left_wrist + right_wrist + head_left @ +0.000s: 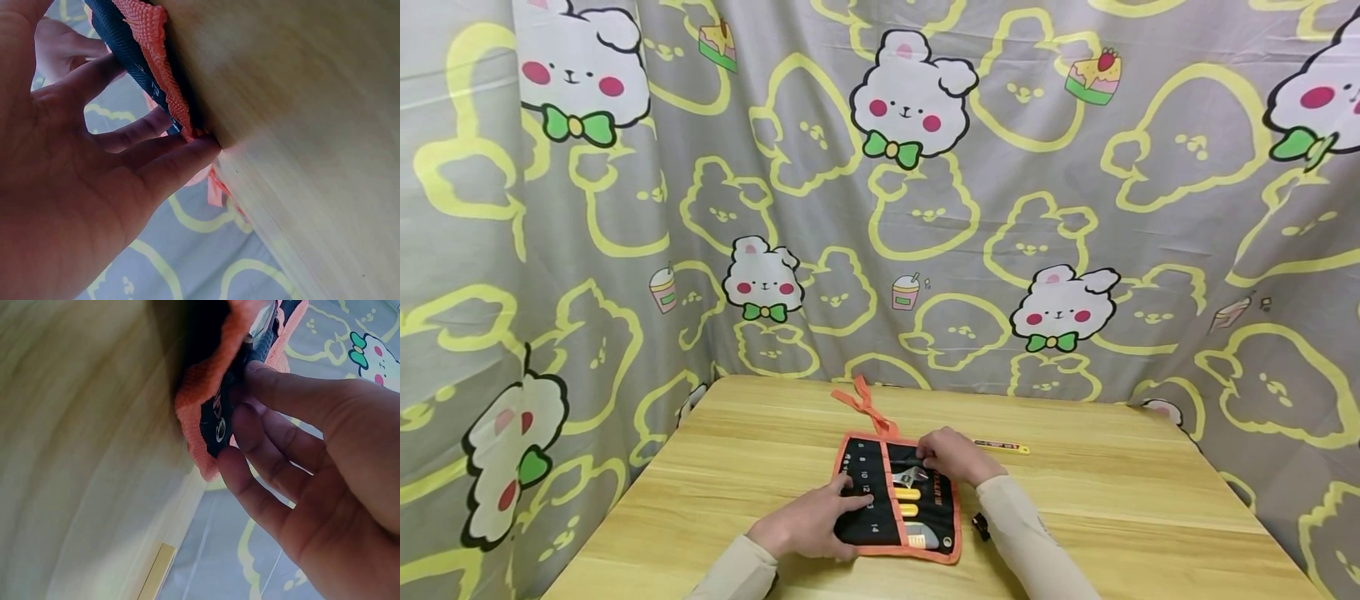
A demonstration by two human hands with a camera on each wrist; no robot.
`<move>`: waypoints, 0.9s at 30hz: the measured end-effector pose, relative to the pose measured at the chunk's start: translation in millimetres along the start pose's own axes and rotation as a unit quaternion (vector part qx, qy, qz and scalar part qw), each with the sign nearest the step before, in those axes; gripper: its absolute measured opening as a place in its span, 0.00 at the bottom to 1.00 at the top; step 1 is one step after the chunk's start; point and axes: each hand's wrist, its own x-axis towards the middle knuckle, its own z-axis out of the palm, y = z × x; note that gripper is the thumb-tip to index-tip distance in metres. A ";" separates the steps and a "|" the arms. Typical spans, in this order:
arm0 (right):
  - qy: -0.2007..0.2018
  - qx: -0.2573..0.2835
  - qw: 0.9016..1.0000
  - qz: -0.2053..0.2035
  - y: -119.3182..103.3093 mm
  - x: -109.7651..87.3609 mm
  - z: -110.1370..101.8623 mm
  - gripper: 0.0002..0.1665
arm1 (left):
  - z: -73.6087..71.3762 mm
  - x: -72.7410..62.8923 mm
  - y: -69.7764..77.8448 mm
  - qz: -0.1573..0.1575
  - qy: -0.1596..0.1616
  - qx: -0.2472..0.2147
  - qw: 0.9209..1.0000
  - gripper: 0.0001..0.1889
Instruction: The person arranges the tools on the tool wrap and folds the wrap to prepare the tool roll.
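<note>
A black tool roll (859, 525) with orange edging lies spread on the table, printed with sizes on its left half. Its right pockets hold an adjustable wrench (910, 476), yellow-handled tools (908, 495) and a grey-and-yellow tool (921, 535). My left hand (808, 521) rests on the roll's left part with fingers extended, fingertips at the orange edge (164, 69) in the left wrist view. At the upper right pocket, my right hand (953, 455) pinches a dark ridged tool (265, 345) beside the wrench, its far end hidden in the roll.
Behind the roll trail its orange tie straps (867, 405). A yellow-ended strip tool (1000, 447) lies beyond my right hand. A small black object (981, 527) sits right of the roll, near my right sleeve. A patterned curtain (925, 208) surrounds the wooden table (1120, 500).
</note>
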 end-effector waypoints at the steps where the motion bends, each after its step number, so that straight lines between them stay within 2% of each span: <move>1: 0.000 0.002 1.000 0.002 -0.9 0.4 0.3 0.05 | -0.2 -0.2 -0.1 0.000 0.000 -0.001 1.000 0.38; 16: 0.007 -0.012 1.000 0.011 -14.8 6.6 5.3 0.05 | 0.1 -0.6 -1.5 0.001 -0.002 -0.003 1.000 0.38; 22: -0.010 0.004 1.000 0.006 -23.0 11.2 6.6 0.06 | 0.2 -0.8 -1.7 0.006 0.001 -0.003 1.000 0.38; 27: -0.009 -0.007 1.000 0.005 -26.4 13.6 8.1 0.05 | 0.3 -0.9 -1.5 0.008 0.004 -0.003 1.000 0.38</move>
